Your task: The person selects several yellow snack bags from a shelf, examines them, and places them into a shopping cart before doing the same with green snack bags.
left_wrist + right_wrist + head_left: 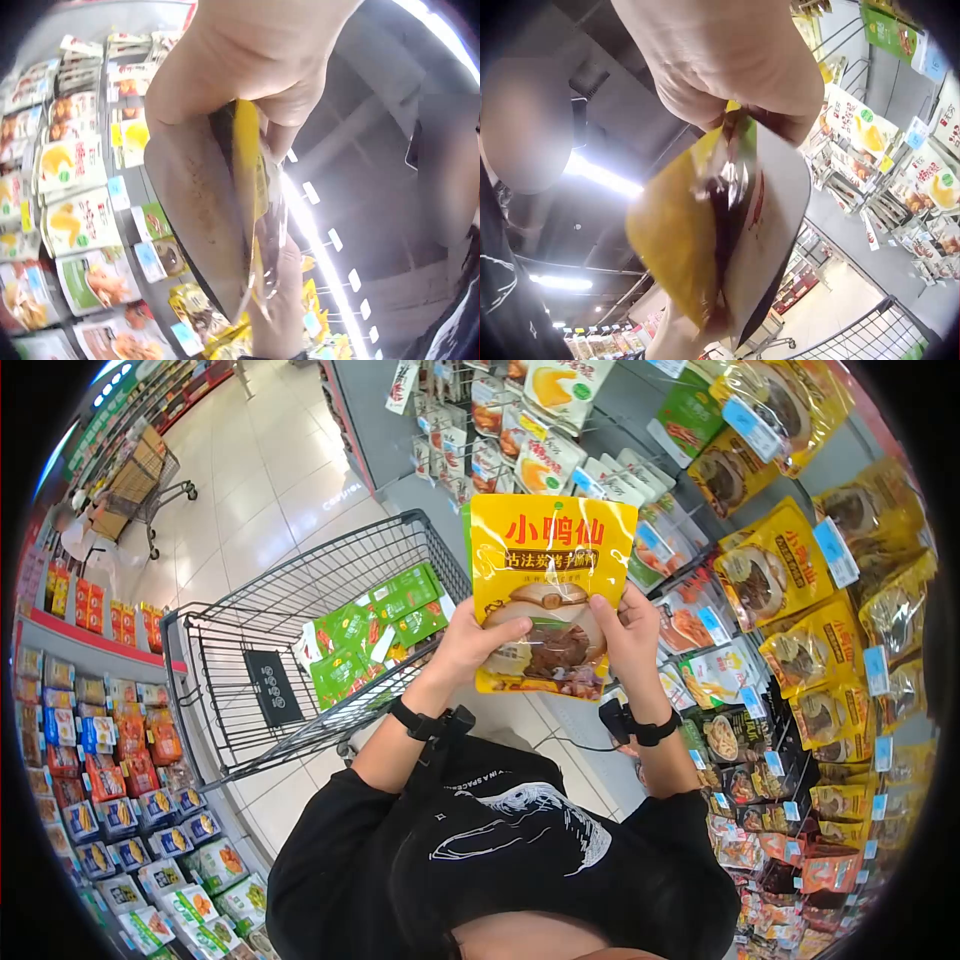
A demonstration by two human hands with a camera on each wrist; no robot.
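Both hands hold a yellow snack bag (555, 595) upright in front of the chest in the head view. It has red lettering, a picture of dark meat and a clear window. My left hand (475, 640) grips its left edge, thumb across the front; my right hand (630, 632) pinches the right edge. A green strip shows behind the bag's upper left edge. From the right wrist, a second package with a pale back (769, 210) lies against the yellow one, both pinched at the edge. Most fingers are hidden behind the bags.
A shopping cart (255, 695) with several green snack bags (375, 630) stands at the left. Racks of hanging yellow bags (775, 575) and pale packs (545, 460) line the right. Low shelves (130, 760) run along the far left. Another cart (140, 475) stands in the aisle.
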